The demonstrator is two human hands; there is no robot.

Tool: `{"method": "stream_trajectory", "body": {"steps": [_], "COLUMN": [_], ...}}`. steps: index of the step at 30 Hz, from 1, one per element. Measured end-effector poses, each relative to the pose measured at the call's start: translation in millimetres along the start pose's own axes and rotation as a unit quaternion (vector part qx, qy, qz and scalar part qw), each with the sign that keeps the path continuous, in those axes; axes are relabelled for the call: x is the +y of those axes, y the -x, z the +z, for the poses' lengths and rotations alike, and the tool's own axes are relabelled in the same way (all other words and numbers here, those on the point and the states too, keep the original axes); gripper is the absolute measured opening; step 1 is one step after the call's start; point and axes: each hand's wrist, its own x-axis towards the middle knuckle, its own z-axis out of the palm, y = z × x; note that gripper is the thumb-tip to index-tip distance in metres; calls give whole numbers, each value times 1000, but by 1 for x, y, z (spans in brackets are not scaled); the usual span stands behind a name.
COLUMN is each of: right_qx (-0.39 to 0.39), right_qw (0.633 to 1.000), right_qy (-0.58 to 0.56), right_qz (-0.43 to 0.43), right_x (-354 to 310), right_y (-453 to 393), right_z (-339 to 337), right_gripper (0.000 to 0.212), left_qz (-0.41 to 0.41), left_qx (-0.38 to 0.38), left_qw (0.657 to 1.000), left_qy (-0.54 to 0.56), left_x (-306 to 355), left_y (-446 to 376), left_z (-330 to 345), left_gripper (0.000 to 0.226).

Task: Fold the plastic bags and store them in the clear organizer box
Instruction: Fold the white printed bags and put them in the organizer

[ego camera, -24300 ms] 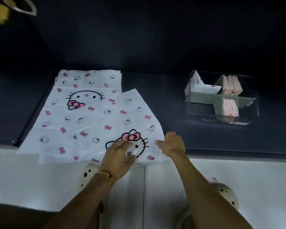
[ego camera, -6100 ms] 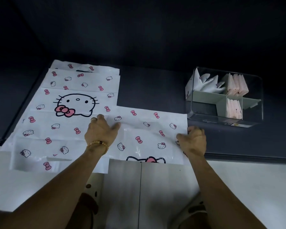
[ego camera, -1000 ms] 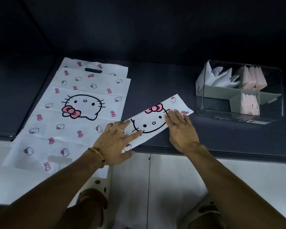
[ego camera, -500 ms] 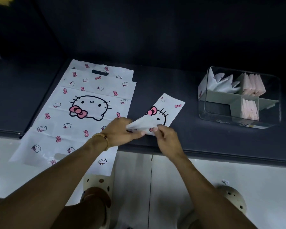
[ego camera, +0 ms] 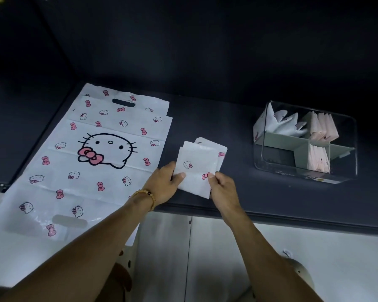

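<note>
While both hands pinch the folded bag (ego camera: 196, 168) on the table (ego camera: 238, 192), left hand (ego camera: 164, 184) and right hand (ego camera: 222, 186) at its near edges, it looks light, limp and slippery, so creases are best held firmly.

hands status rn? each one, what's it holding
Left hand: closed, pinching the left edge of the folded bag.
Right hand: closed, pinching the same folded bag at its lower right edge.
</note>
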Motion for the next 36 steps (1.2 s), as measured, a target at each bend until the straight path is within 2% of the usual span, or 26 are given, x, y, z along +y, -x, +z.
{"method": "stream_trajectory", "body": {"steps": [1,5,9,12,15,17,19,22,26,29,32,34,36], "right_qx": [24,96,83,82,88,93,98,114,117,160,197,147,61], "right_qw": [1000,991,977,957,925,907,894,879,870,877,866,855,842], "right_qy": [4,90,195,277,363,401,427,447,461,405,371,418,485], "right_qz": [8,28,4,-31,-69,-84,-95,-120,-131,-201,-270,-270,-230], "right_x": [0,1,-9,-13,-13,-11,-10,-9,-10,-12,1,21,39], "right_y": [-2,-13,-19,-24,-30,-34,-36,-40,-43,-36,-17,-3,4], "right_z": [0,1,3,2,5,9,13,19,20,11,-5,-16,-26], "right_gripper": [28,33,26,22,22,24,25,27,29,26,32,41,55], "left_qz": [-5,-26,-60,-44,26,66,77,107,141,142,133,126,120], "left_qx": [8,33,45,97,156,144,112,82,87,83,85,87,86], "left_qw": [1000,988,977,973,961,962,965,942,914,913,914,917,915], "left_qy": [-29,-147,-198,-207,-227,-222,-225,-309,-369,-374,-373,-368,-375], "left_x": [-1,-1,-4,-7,-13,-15,-16,-21,-22,-19,-17,-15,-13], "left_y": [-4,-11,-15,-11,-11,-13,-15,-17,-19,-23,-23,-20,-19], "left_z": [2,9,11,11,13,13,12,10,5,5,9,11,11], "left_gripper": [19,30,27,26,51,71,77,68,47,43,44,43,42]}}
